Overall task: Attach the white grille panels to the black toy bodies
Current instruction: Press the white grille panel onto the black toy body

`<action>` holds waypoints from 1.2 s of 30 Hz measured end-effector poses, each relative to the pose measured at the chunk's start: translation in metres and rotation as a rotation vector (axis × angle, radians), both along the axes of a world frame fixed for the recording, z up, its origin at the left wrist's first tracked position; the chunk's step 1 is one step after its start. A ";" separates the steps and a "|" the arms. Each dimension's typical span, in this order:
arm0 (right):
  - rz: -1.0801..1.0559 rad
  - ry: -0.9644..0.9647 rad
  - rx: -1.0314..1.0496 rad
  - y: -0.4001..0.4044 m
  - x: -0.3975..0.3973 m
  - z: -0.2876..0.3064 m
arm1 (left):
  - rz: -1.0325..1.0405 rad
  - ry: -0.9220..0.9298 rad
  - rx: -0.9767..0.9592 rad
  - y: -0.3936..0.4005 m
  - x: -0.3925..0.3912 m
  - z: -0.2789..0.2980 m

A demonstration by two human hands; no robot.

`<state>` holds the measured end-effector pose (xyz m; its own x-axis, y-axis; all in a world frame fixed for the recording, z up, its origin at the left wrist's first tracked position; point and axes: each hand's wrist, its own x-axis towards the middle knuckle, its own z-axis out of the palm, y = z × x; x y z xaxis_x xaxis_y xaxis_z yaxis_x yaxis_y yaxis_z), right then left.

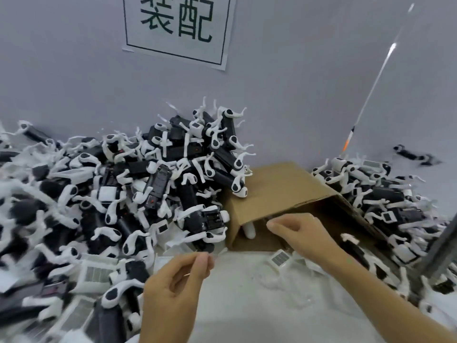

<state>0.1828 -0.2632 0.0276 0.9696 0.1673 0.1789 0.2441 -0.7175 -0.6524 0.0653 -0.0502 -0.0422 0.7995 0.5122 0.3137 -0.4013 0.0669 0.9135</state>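
Against the grey wall (74,70), toy bodies (173,169) heap the table (235,280); both hands' fingers pinch unclear bits.

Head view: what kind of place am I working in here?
Probably a toy factory assembly bench: a heap of black-and-white toy bodies, loose white grille panels near an open cardboard box, and a wall sign reading "assembly" in Chinese.

A paper sign (178,26) with two printed characters hangs on the grey wall (296,82); an open cardboard box (277,191) lies on the table (237,293).
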 end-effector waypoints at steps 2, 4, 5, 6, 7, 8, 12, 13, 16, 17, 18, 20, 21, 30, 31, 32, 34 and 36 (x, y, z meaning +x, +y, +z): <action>0.087 -0.046 0.083 0.036 -0.012 -0.030 | -0.007 -0.003 -0.053 0.002 0.002 0.005; 0.133 -0.112 0.233 0.076 -0.024 -0.054 | 0.039 -0.002 -0.071 0.012 -0.001 0.008; 0.150 -0.149 0.285 0.094 -0.031 -0.064 | 0.102 0.000 -0.037 0.018 -0.002 0.010; 0.157 -0.185 0.325 0.110 -0.037 -0.075 | 0.170 -0.003 0.013 0.025 -0.005 0.012; 0.146 -0.231 0.360 0.124 -0.044 -0.085 | 0.249 -0.002 0.070 0.033 -0.008 0.014; 0.116 -0.287 0.392 0.136 -0.051 -0.093 | 0.327 0.017 0.120 0.041 -0.009 0.015; 0.086 -0.392 0.482 0.155 -0.066 -0.120 | 0.376 0.343 0.428 0.065 -0.002 0.018; 0.106 -0.350 0.506 0.154 -0.066 -0.124 | 0.349 0.448 0.504 0.070 0.005 0.017; 0.114 -0.206 0.590 0.150 -0.060 -0.131 | 0.424 0.486 0.568 0.081 0.031 0.029; 0.107 -0.174 0.618 0.150 -0.057 -0.131 | 0.435 0.464 0.571 0.086 0.044 0.035; 0.103 -0.143 0.642 0.150 -0.055 -0.132 | 0.405 0.464 0.576 0.090 0.059 0.042; 0.090 -0.081 0.684 0.151 -0.053 -0.133 | 0.253 0.528 0.667 0.098 0.087 0.053; 0.083 -0.059 0.709 0.151 -0.052 -0.132 | 0.195 0.565 0.775 0.102 0.097 0.055; 0.041 0.010 1.014 0.148 -0.051 -0.118 | 0.361 0.121 0.434 0.091 0.062 0.072; 0.070 0.002 1.108 0.148 -0.057 -0.109 | 0.315 0.054 0.419 0.078 0.048 0.071; 0.092 -0.026 1.171 0.147 -0.061 -0.102 | 0.266 0.011 0.412 0.063 0.036 0.066; 0.156 -0.046 1.159 0.145 -0.068 -0.093 | 0.186 0.011 0.401 0.034 0.021 0.050; 0.138 -0.132 1.063 0.142 -0.076 -0.088 | 0.071 0.105 0.308 0.011 0.014 0.030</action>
<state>0.1071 -0.1216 -0.0605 0.9168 -0.0292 0.3983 0.3933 0.2397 -0.8876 0.0793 -0.0393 -0.0119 0.8011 0.4620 0.3804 -0.2976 -0.2439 0.9230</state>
